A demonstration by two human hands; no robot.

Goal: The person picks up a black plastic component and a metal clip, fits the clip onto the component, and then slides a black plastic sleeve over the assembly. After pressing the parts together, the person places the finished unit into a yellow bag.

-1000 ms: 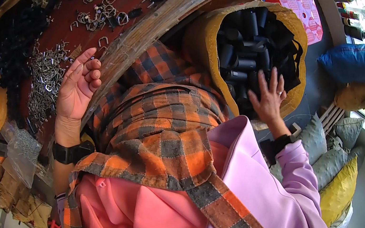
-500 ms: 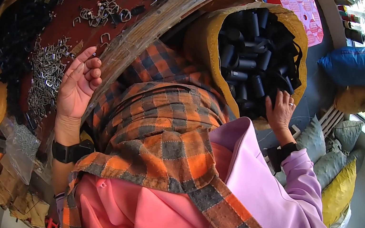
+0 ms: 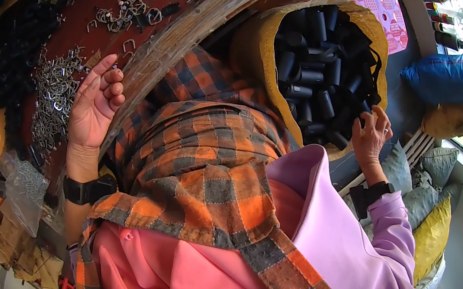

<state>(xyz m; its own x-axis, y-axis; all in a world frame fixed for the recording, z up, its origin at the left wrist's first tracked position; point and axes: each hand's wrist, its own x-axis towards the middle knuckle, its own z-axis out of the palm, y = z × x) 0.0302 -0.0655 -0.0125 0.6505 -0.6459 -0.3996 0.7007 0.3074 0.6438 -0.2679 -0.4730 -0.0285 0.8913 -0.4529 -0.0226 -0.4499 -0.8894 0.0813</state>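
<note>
An upright yellow sack (image 3: pixel 269 40) full of black cylindrical sleeves (image 3: pixel 317 25) leans beside my lap. At its right rim is my right hand (image 3: pixel 370 144), fingers bent over the edge and thumb toward the inside; the fingertips are partly hidden. My left hand (image 3: pixel 91 115) is raised at the edge of the red table (image 3: pixel 85 13), palm turned up, its fingers loosely curled and apart with nothing visible in them. Beyond it lies a heap of U-shaped metal shackles (image 3: pixel 56 97), and several looser ones (image 3: pixel 128 11) are scattered farther back.
A worn wooden edge (image 3: pixel 172 43) borders the table. Black parts (image 3: pixel 16 41) are piled at far left, near a clear plastic bag (image 3: pixel 24 195). A pink plastic stool (image 3: pixel 389 24), a blue bundle (image 3: pixel 454 77) and a stuffed yellow bag (image 3: pixel 432 242) stand to the right.
My right hand has drawn back from the sleeves inside the sack to its right rim, its fingers more bent. Some sleeves have shifted. My left hand is nearly unchanged.
</note>
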